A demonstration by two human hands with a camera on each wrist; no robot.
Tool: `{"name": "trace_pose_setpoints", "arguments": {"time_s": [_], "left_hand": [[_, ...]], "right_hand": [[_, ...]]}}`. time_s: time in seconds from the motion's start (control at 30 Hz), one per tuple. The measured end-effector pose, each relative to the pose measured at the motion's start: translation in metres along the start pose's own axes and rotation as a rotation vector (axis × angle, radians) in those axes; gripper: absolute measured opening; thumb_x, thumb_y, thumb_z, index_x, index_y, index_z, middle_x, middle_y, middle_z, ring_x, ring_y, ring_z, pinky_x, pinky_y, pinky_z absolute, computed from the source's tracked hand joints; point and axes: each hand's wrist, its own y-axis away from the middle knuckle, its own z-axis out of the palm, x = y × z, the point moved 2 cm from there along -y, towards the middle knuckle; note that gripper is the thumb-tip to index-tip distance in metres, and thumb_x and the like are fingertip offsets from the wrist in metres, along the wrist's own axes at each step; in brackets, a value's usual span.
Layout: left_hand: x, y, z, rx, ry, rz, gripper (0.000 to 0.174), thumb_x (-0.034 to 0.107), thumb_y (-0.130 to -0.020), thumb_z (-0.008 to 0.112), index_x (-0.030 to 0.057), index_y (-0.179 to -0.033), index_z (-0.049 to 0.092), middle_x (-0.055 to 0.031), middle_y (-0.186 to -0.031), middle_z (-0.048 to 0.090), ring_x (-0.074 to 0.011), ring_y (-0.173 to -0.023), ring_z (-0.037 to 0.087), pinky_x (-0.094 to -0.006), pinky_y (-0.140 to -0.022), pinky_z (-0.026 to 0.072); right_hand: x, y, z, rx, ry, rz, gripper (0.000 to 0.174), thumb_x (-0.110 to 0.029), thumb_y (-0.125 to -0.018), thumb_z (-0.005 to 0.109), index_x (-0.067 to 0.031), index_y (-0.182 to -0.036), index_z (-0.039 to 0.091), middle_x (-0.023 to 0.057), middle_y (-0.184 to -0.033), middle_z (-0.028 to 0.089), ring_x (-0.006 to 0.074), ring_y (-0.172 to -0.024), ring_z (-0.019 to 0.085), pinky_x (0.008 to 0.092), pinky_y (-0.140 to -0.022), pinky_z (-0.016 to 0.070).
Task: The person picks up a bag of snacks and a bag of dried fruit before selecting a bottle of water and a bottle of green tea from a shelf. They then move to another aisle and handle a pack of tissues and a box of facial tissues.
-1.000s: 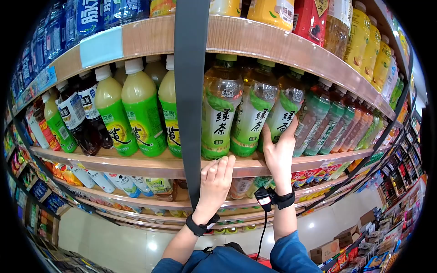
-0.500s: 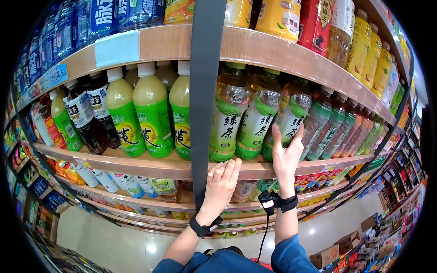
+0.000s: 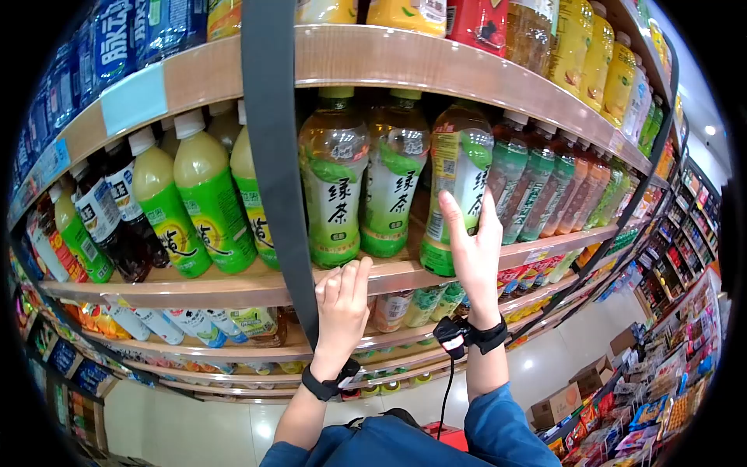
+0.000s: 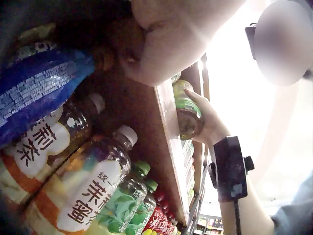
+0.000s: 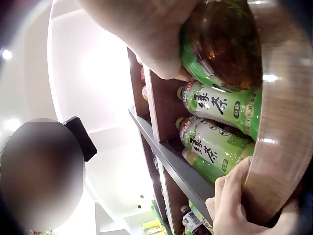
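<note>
In the head view my right hand holds a green tea bottle, its thumb along the near side and fingers around the far side. This bottle stands nearly upright at the shelf's front lip, apart from the two matching green tea bottles to its left. From the right wrist view, the held bottle's base juts out at the shelf edge. My left hand grips the wooden shelf edge below the leftmost green tea bottle, fingers bent over the lip, as the right wrist view also shows.
A dark upright post splits the shelf, with green-labelled bottles left of it. Smaller drink bottles line up right of the held one. A shelf above overhangs the bottles. Jasmine drinks stand on a shelf below.
My right hand has drawn the third green tea bottle forward to the shelf lip and turned it, widening the gap beside it. The left hand keeps its place on the shelf edge.
</note>
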Motion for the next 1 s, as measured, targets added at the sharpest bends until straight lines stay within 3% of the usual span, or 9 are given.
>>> {"name": "trace_pose_setpoints", "arguments": {"time_s": [0.3,0.43,0.53,0.63,0.77,1.0], "left_hand": [[0.001,0.001,0.003,0.01,-0.045,0.007,0.057,-0.007,-0.058,0.054,0.0067,-0.113,0.055,-0.0051,-0.106,0.051,-0.0236,-0.1,0.043,-0.0372,-0.088,0.031],[0.0,0.001,0.003,0.027,-0.06,0.013,0.056,-0.007,-0.058,0.054,0.0077,-0.113,0.055,-0.0051,-0.106,0.051,-0.0235,-0.1,0.043,-0.0368,-0.088,0.031],[0.001,0.0,0.0,-0.025,-0.076,0.002,0.056,-0.007,-0.059,0.054,0.008,-0.112,0.055,-0.0048,-0.106,0.051,-0.0235,-0.1,0.043,-0.0367,-0.089,0.0311],[0.002,-0.001,-0.004,-0.04,-0.086,0.004,0.051,0.0,-0.066,0.059,0.0057,-0.116,0.054,-0.0033,-0.104,0.051,-0.0191,-0.099,0.045,-0.0327,-0.091,0.0314],[0.0,0.001,0.002,0.006,-0.031,-0.01,0.058,-0.007,-0.058,0.052,0.0077,-0.113,0.055,-0.005,-0.106,0.052,-0.0242,-0.098,0.044,-0.0374,-0.088,0.0314],[0.001,0.0,0.001,0.011,-0.052,-0.004,0.057,-0.007,-0.057,0.051,0.0064,-0.113,0.054,-0.006,-0.105,0.052,-0.026,-0.096,0.043,-0.0386,-0.086,0.0311]], "right_hand": [[-0.007,-0.007,-0.002,0.016,0.11,0.0,0.047,-0.031,-0.081,0.066,0.003,-0.11,0.054,0.0169,-0.085,0.067,0.0224,-0.076,0.066,0.0322,-0.07,0.0492],[-0.014,-0.005,-0.011,-0.065,-0.013,0.114,0.039,-0.028,-0.08,0.068,0.0018,-0.103,0.058,0.0155,-0.085,0.067,0.0188,-0.077,0.066,0.0304,-0.07,0.0492],[-0.02,0.013,-0.026,-0.16,0.083,0.137,0.038,-0.025,-0.08,0.068,0.0014,-0.105,0.058,0.0145,-0.087,0.068,0.0166,-0.078,0.065,0.0296,-0.071,0.0493],[-0.008,0.036,-0.034,-0.169,0.071,0.139,0.045,-0.021,-0.077,0.07,0.0022,-0.113,0.055,0.0133,-0.091,0.067,0.0145,-0.082,0.065,0.0281,-0.075,0.0492],[-0.006,0.058,-0.044,-0.156,0.008,0.182,0.048,-0.018,-0.077,0.072,0.0032,-0.115,0.053,0.0134,-0.092,0.067,0.0142,-0.083,0.064,0.0283,-0.076,0.0489],[-0.008,0.071,-0.045,-0.251,-0.023,0.234,0.048,-0.017,-0.078,0.071,0.0034,-0.117,0.053,0.0131,-0.096,0.066,0.0137,-0.086,0.062,0.0279,-0.079,0.0481]]}}
